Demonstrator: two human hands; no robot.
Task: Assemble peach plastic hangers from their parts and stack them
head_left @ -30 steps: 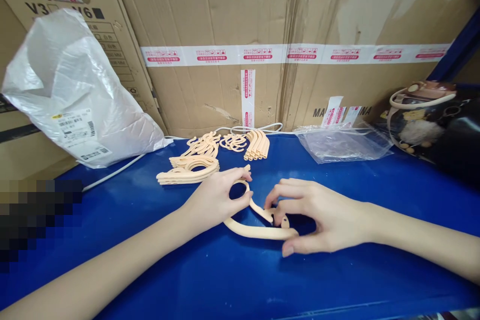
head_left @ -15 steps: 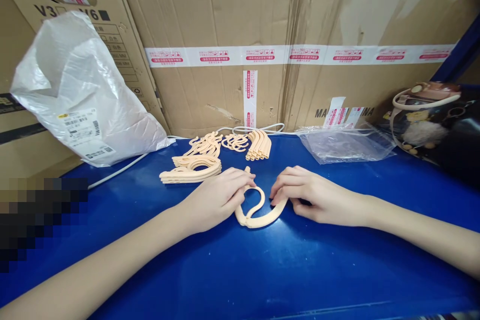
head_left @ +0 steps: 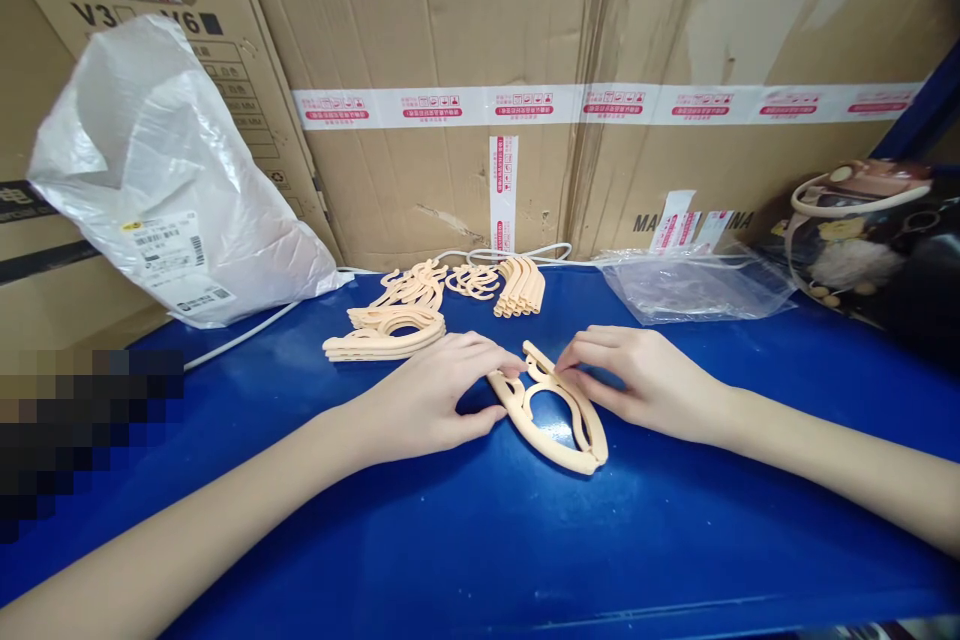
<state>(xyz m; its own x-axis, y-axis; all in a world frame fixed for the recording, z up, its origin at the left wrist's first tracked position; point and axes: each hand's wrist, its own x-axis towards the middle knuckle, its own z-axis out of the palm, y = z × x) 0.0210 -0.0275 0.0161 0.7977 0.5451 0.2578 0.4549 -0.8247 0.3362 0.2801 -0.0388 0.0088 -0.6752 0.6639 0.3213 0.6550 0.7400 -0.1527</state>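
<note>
A beige plastic folding clothes hanger [head_left: 547, 450] lies on the blue tabletop in front of me, its two curved arms folded toward each other into a pointed oval. My left hand [head_left: 442, 390] holds the left arm near its end, the index finger over the tip and the thumb at the outer edge. On the other side, the fingers of my right hand [head_left: 637, 375] grip the right arm; their tips are partly hidden. Left of my left hand sits a stack of folded hangers [head_left: 382, 348].
Behind lie loose hanger pieces [head_left: 412, 285], small hooks [head_left: 474, 282] and a bundle of curved hanger arms [head_left: 520, 288]. A clear plastic bag [head_left: 690, 285] is at the right back. Large cartons [head_left: 420, 180], a white mailing bag [head_left: 172, 190] and a cable [head_left: 247, 332] border the table.
The hanger has turned, and its right arm has swung up and inward beside the left one. My right hand has followed it; my left hand has shifted slightly right.
</note>
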